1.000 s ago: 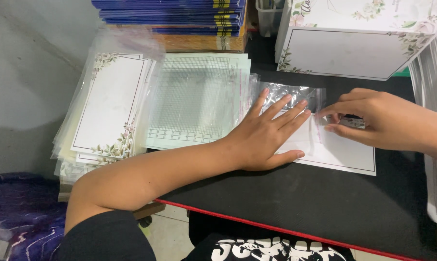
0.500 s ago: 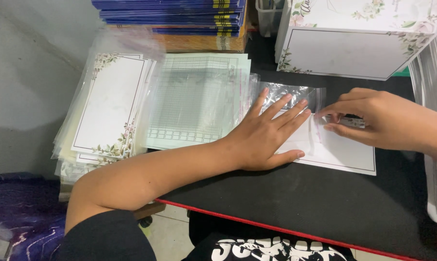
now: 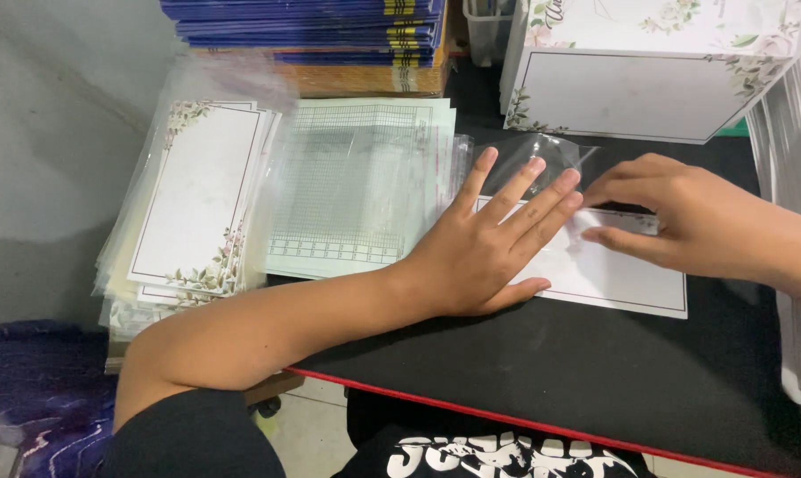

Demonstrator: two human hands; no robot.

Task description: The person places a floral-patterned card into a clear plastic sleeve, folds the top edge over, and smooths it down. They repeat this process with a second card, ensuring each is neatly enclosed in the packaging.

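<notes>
A white card with a thin dark border (image 3: 613,276) lies on the black table (image 3: 577,381), partly inside a clear plastic sleeve (image 3: 542,159). My left hand (image 3: 493,243) lies flat on the card and sleeve, fingers spread, pressing them down. My right hand (image 3: 684,221) rests on the card's upper right part, fingertips pinching at its top edge next to the sleeve's open flap. What exactly the fingertips hold is hidden.
A stack of sleeved floral cards (image 3: 192,199) sits at the left, with a pile of clear sleeves on a green gridded sheet (image 3: 356,186) beside it. Blue books (image 3: 312,26) are stacked behind. A floral white box (image 3: 639,88) stands at the back right.
My right hand has shifted slightly on the card's top edge. My left hand stays pressed flat in the same place.
</notes>
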